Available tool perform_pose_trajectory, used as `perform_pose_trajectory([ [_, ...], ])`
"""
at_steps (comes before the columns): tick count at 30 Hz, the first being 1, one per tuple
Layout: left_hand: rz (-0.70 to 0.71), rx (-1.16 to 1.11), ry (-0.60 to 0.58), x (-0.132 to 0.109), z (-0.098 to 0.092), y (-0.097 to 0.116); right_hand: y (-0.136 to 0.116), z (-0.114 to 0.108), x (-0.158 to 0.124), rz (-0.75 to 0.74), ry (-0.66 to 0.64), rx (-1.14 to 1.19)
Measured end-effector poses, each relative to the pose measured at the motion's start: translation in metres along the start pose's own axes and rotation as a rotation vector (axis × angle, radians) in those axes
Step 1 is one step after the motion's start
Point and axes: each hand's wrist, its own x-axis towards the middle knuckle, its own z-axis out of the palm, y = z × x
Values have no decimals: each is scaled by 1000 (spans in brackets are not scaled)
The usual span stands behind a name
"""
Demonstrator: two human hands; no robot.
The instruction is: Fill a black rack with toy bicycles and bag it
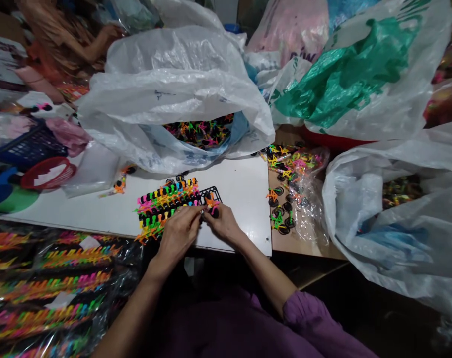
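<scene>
Two rows of small bright toy bicycles (168, 198) stand packed side by side in a black plastic grid tray (212, 191) on the white table. At the tray's right end, my right hand (223, 223) is closed on an orange and pink toy bicycle (211, 202). My left hand (181, 226) meets it from the left, fingers pinched together at the bicycle's side. What lies between the left fingertips is hidden. Both hands rest low over the tray's front edge, partly covering the front row.
Behind the tray, a large white sack (181, 99) holds many more toy bicycles. Loose bicycles (281, 214) and a clear bag lie on the brown board at right, beside another open sack (338, 199). Bagged filled trays (62, 283) are at lower left. A red basket (49, 174) and another person's arm (95, 47) are farther left.
</scene>
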Motion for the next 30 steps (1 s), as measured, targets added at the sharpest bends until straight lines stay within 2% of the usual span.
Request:
perform_pose_trajectory([
  [3,-16,-3,-3,1,-2,-1,0,1,4,-96,40,-194],
  [5,-14,-9,-12,1,-3,0,0,1,3,-150,48,-235],
  [8,-17,12,-30,1,-2,3,1,0,1,-196,-12,-245],
  [10,-19,57,-14,2,1,6,2,-1,0,-206,-48,-251],
  [18,11,287,178,5,22,10,-1,-4,8,-224,-94,-324],
  [22,5,319,155,4,19,9,-11,-3,10,-202,-193,-458],
  [26,132,250,83,-9,1,3,-22,7,-3,-154,-215,-520],
  [29,307,241,95,-27,-6,-17,-22,8,-14,-169,-217,-452],
  [30,413,251,78,-32,-4,-27,-20,3,-15,-204,-237,-409],
])
